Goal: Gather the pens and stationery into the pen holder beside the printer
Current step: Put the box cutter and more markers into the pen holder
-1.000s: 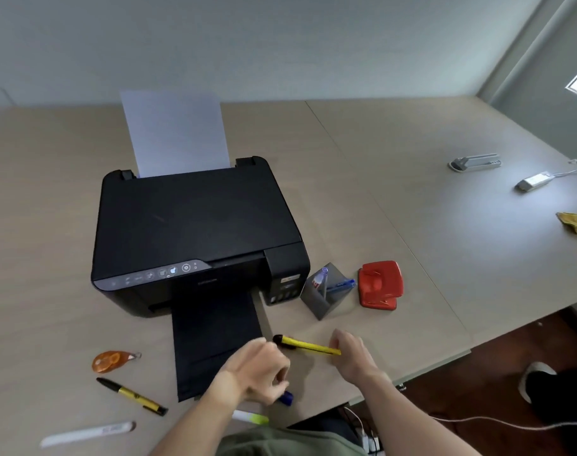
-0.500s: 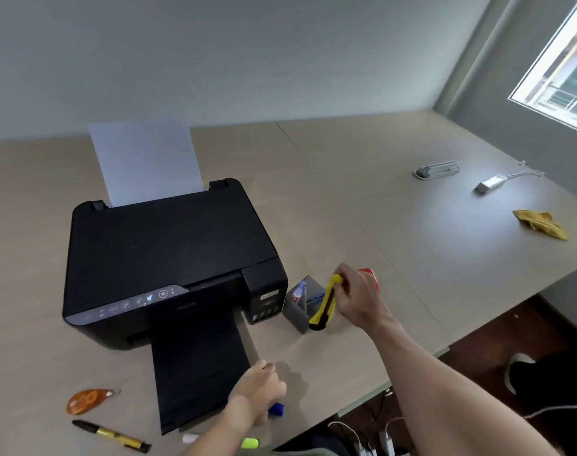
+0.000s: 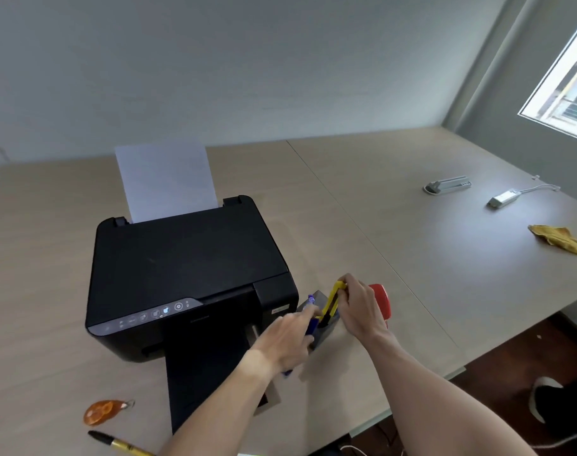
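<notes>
The grey pen holder (image 3: 323, 337) stands right of the black printer (image 3: 188, 274). My right hand (image 3: 359, 307) grips the top of a yellow utility knife (image 3: 331, 302), which stands nearly upright with its dark lower end inside the holder. My left hand (image 3: 287, 337), blurred, holds a blue pen (image 3: 311, 327) at the holder's near rim; its lower end shows under my palm. A blue-capped pen (image 3: 311, 299) sticks up in the holder. A black and yellow marker (image 3: 119, 442) and an orange tape dispenser (image 3: 104, 411) lie at the front left.
A red hole punch (image 3: 381, 301) sits right behind my right hand. The printer's black output tray (image 3: 208, 383) reaches toward the table's front edge. Far right lie a grey stapler (image 3: 448, 185), a white adapter with cable (image 3: 504, 198) and a yellow cloth (image 3: 558, 239).
My right hand has lowered the yellow knife from a tilt beside the holder down into it. My left hand has risen from the table front to the holder, carrying the blue pen.
</notes>
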Available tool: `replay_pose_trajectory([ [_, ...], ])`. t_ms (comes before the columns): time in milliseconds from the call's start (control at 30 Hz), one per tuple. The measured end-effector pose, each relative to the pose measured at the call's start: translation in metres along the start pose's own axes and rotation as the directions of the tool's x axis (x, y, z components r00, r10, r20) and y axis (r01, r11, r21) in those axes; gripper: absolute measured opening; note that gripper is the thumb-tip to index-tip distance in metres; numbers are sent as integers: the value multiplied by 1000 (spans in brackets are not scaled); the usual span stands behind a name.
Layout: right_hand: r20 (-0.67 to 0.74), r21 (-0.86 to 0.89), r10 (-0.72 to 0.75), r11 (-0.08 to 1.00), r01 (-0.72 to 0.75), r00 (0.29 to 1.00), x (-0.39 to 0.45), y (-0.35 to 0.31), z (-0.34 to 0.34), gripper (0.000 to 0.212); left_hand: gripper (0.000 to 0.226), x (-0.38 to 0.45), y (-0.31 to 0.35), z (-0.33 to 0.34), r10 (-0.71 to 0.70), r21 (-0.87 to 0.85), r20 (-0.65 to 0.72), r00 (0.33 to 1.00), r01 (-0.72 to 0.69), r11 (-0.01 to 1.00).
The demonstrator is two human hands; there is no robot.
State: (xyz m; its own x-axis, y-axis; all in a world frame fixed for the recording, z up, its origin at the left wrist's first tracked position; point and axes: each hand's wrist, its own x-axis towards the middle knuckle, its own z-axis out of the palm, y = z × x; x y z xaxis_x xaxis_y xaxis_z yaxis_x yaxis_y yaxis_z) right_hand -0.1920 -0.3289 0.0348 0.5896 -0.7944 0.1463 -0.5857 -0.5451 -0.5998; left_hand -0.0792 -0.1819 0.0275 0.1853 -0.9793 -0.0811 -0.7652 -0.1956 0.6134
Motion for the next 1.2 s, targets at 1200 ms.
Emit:
replay_pose_trajectory([
  [1200, 320, -126, 287, 957, -260, 903, -89, 12, 25, 26, 14, -10, -33, 12, -197, -271, -323, 926, 109, 956],
])
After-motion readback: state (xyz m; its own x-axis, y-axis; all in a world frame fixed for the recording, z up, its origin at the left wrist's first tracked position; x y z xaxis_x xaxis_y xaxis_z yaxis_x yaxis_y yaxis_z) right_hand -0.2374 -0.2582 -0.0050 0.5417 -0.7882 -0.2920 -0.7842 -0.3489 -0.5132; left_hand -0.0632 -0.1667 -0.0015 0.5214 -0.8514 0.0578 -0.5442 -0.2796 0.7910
